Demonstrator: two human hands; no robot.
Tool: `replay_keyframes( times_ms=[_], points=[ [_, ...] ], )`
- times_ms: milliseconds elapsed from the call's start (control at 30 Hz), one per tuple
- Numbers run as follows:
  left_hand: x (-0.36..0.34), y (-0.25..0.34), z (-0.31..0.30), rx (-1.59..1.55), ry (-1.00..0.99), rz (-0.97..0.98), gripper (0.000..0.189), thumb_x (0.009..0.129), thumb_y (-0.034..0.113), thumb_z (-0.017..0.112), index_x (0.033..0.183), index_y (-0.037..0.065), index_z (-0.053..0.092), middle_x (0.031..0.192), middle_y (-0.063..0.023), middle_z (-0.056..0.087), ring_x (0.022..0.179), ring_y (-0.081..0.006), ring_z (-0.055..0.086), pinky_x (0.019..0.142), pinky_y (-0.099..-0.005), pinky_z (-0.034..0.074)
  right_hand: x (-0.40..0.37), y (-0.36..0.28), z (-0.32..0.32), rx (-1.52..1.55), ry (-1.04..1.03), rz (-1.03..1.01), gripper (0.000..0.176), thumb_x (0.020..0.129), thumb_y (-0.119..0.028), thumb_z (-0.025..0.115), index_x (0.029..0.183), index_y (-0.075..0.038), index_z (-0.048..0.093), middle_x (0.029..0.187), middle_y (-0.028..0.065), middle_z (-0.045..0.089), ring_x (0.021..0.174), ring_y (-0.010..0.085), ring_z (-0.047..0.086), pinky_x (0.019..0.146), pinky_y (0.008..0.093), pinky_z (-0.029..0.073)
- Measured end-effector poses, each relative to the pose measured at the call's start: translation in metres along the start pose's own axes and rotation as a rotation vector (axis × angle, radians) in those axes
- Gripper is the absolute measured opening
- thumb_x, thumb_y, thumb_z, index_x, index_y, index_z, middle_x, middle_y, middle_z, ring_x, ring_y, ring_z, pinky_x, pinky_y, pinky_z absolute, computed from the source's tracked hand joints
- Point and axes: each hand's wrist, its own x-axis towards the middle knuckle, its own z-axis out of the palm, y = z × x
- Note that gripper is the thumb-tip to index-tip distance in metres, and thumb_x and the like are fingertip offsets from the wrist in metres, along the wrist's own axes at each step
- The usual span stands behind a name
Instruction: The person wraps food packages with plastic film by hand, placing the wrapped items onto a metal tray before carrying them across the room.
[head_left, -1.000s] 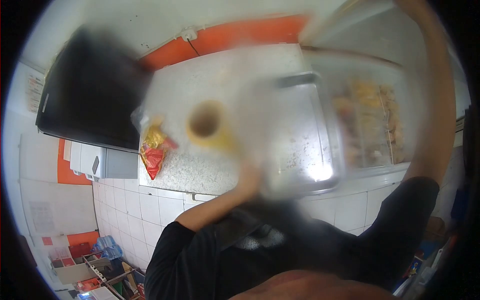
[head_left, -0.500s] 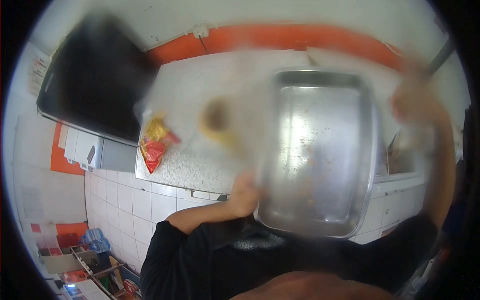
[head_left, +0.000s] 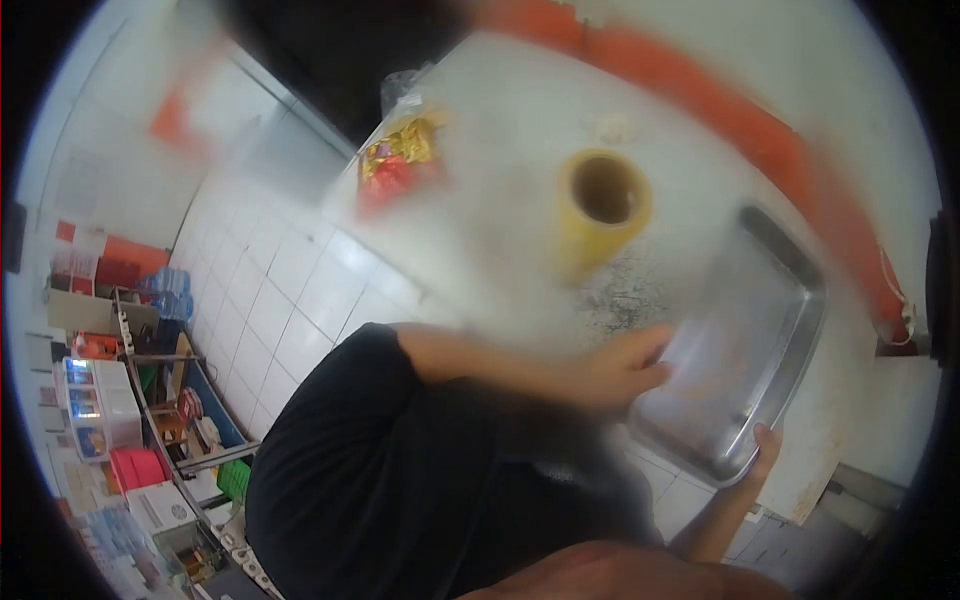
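Observation:
A rectangular steel tray (head_left: 715, 365) lies slanted on or just above the right part of the white table, its near end past the table's edge. My left hand (head_left: 635, 372) is closed on the tray's left rim, thumb and fingers partly blurred. At the near right corner, my right hand (head_left: 766, 455) grips the rim, with fingertips showing on the wall. Brownish specks mark the tray's floor. Beyond my left hand stands a yellow roll (head_left: 603, 215) with a hollow core.
Red and gold packaging (head_left: 400, 160) sits at the table's (head_left: 490, 130) left end, beside a large black object (head_left: 330, 60). Shelves with boxes and bottles (head_left: 165, 400) stand at the lower left, on a white tiled floor (head_left: 300, 290).
The tray has come down and tilted rightward from its raised position before me. My right hand, formerly raised apart at the right, now holds its near corner. The view has turned.

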Motion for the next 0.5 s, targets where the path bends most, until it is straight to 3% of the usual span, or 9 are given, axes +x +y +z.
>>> replay_keyframes(
  times_ms=[100,233,267,300,333,367,400,467,500],
  points=[
    [-0.011,0.000,-0.029,0.321,-0.154,-0.016,0.043,0.095,0.032,0.052,0.120,-0.003,0.048,0.114,-0.0228,0.056,0.107,-0.0298,0.056,0.090,-0.0397,0.044,0.029,0.045,-0.039,-0.055,0.083,-0.004,0.075,0.075,-0.016,0.063,0.141,-0.001,0.031,0.117,0.0152,0.054,0.098,0.0293,0.058,0.082,0.0346,0.050],
    [-0.045,0.035,-0.115,0.826,-0.192,-0.249,0.036,0.085,0.033,0.066,0.105,0.003,0.059,0.095,-0.0135,0.063,0.092,-0.0248,0.060,0.080,-0.0358,0.047,0.039,0.083,-0.016,0.134,0.187,-0.001,0.083,0.073,-0.011,0.063,0.146,-0.007,0.025,0.125,0.0171,0.047,0.107,0.0288,0.053,0.086,0.0369,0.048],
    [-0.050,0.035,-0.149,0.807,-0.005,-0.338,0.034,0.081,0.034,0.070,0.093,0.003,0.063,0.084,-0.0126,0.064,0.084,-0.0257,0.062,0.077,-0.0375,0.047,0.041,0.087,-0.011,0.131,0.187,-0.001,0.083,0.073,-0.011,0.063,0.146,-0.007,0.025,0.125,0.0171,0.047,0.107,0.0288,0.053,0.086,0.0369,0.048],
    [-0.059,0.025,-0.193,1.012,0.210,-0.187,0.038,0.078,0.039,0.072,0.090,0.004,0.062,0.087,-0.0127,0.064,0.085,-0.0252,0.061,0.076,-0.0394,0.047,0.040,0.089,-0.003,0.084,0.212,0.002,0.085,0.072,-0.008,0.062,0.147,-0.007,0.023,0.125,0.0169,0.047,0.107,0.0285,0.053,0.088,0.0371,0.047],
    [-0.070,0.008,-0.247,1.116,0.566,-0.321,0.044,0.075,0.044,0.073,0.093,0.005,0.064,0.088,-0.0127,0.065,0.086,-0.0258,0.062,0.075,-0.0408,0.046,0.041,0.091,0.002,0.034,0.239,0.005,0.087,0.071,-0.006,0.062,0.148,-0.006,0.021,0.125,0.0166,0.048,0.108,0.0281,0.052,0.090,0.0373,0.046],
    [-0.079,-0.019,-0.317,1.283,0.863,-0.170,0.048,0.074,0.045,0.073,0.100,0.006,0.065,0.094,-0.0130,0.066,0.089,-0.0261,0.062,0.078,-0.0396,0.047,0.047,0.099,0.000,0.025,0.234,0.034,0.089,0.071,-0.002,0.062,0.149,-0.006,0.019,0.125,0.0162,0.047,0.107,0.0279,0.053,0.091,0.0369,0.045],
    [-0.076,0.018,-0.360,1.382,0.601,-0.655,0.075,0.068,0.047,0.077,0.128,0.008,0.053,0.126,-0.0178,0.055,0.114,-0.0303,0.054,0.094,-0.0382,0.044,0.050,0.106,0.003,0.020,0.237,0.032,0.089,0.071,-0.002,0.062,0.149,-0.006,0.019,0.125,0.0162,0.047,0.107,0.0279,0.053,0.091,0.0369,0.045],
    [-0.076,0.023,-0.353,1.396,1.382,-0.660,0.110,0.059,0.053,0.079,0.147,0.014,0.026,0.152,-0.0197,0.021,0.136,-0.0357,0.032,0.109,-0.0447,0.031,0.059,0.123,0.014,0.046,0.181,0.024,0.087,0.072,-0.003,0.061,0.148,-0.006,0.019,0.124,0.0158,0.049,0.105,0.0274,0.053,0.091,0.0370,0.046],
    [-0.072,0.024,-0.359,1.396,1.376,-0.640,0.110,0.059,0.053,0.079,0.147,0.014,0.026,0.152,-0.0197,0.021,0.136,-0.0357,0.032,0.109,-0.0447,0.031,0.068,0.151,-0.002,0.095,0.226,0.030,0.084,0.074,-0.004,0.060,0.148,-0.006,0.020,0.121,0.0156,0.051,0.102,0.0270,0.055,0.090,0.0369,0.046]
  ],
)
